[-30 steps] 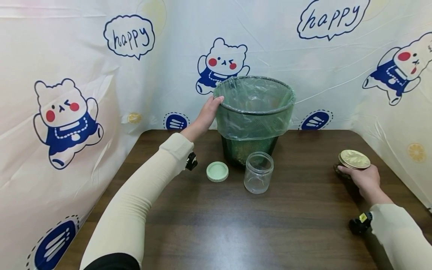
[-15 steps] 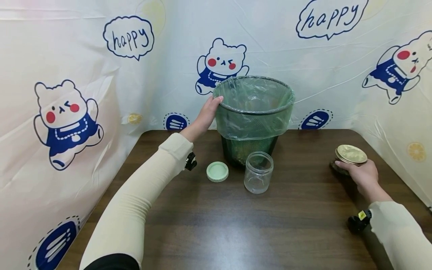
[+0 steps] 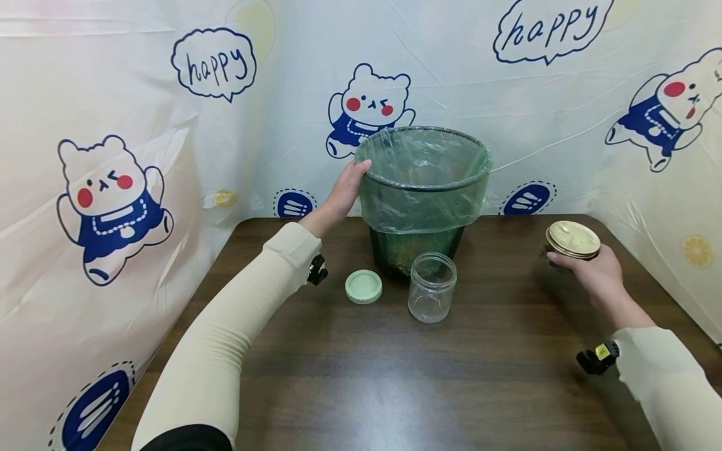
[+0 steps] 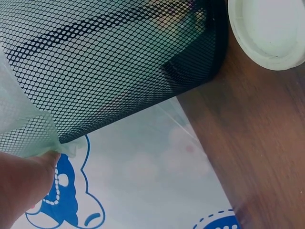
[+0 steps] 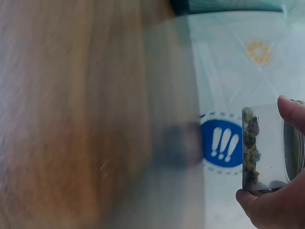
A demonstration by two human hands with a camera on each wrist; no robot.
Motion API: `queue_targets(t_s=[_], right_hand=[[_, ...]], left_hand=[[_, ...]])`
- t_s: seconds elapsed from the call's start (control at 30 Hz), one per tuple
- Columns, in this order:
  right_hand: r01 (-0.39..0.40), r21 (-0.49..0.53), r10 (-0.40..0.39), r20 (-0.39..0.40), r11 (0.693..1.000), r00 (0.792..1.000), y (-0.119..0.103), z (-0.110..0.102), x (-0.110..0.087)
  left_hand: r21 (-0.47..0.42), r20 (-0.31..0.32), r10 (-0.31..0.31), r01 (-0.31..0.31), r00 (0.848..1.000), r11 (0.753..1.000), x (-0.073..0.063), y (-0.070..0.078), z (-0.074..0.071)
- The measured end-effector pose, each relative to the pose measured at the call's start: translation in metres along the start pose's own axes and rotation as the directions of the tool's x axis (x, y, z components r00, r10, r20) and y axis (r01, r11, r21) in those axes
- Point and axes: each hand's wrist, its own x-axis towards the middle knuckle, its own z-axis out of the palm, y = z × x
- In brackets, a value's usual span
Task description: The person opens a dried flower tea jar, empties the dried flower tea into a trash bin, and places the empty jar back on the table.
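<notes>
My left hand (image 3: 340, 193) grips the left rim of a black mesh wastebasket (image 3: 389, 254), which is lined with a thin green bin bag (image 3: 423, 210). The thumb shows over the rim; the other fingers are hidden. At the right, my right hand (image 3: 599, 274) holds a squat clear jar with a gold lid (image 3: 574, 238) above the table. In the right wrist view, brownish-green dried bits (image 5: 250, 152) lie along the jar's base, with thumb and fingers round its sides.
In front of the wastebasket stands an open clear jar (image 3: 432, 299) with nothing visible inside. Left of it, a pale green lid (image 3: 363, 285) lies flat on the dark wooden table (image 3: 338, 382). A printed cloth (image 3: 271, 113) hangs behind and at both sides.
My right hand has raised the gold-lidded jar from near the tabletop and moved it slightly left and away from me. The left hand stays on the wastebasket rim.
</notes>
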Motion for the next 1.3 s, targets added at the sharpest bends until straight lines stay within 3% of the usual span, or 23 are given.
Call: queue_targets(t_s=[0.13,0.33,0.67,0.83,1.07,1.3], right_hand=[[0.067,-0.017,-0.066,0.033,0.998,0.997,-0.017,0.0,-0.005],[0.172,-0.001,-0.171,0.093,0.985,0.981,-0.043,0.004,-0.017],[0.233,0.068,-0.242,0.165,0.97,0.956,-0.081,0.009,-0.036],[0.257,0.085,-0.269,0.197,0.963,0.943,-0.095,0.011,-0.046],[0.33,0.132,-0.353,0.241,0.935,0.904,-0.108,0.015,-0.058],[0.385,0.168,-0.419,0.286,0.907,0.862,-0.12,0.021,-0.071]], left_hand=[[0.0,0.003,0.0,0.0,1.0,1.0,0.0,0.001,-0.001],[0.001,0.012,0.049,-0.049,0.999,0.999,0.001,0.0,-0.002],[-0.013,0.023,0.067,-0.066,0.998,0.998,0.0,0.002,-0.006],[0.009,0.005,0.041,-0.041,0.999,0.999,-0.003,0.004,-0.008],[0.081,-0.017,-0.013,0.014,1.0,0.997,-0.008,0.005,-0.013],[0.098,-0.01,-0.021,0.022,1.0,0.995,-0.013,0.001,-0.019]])
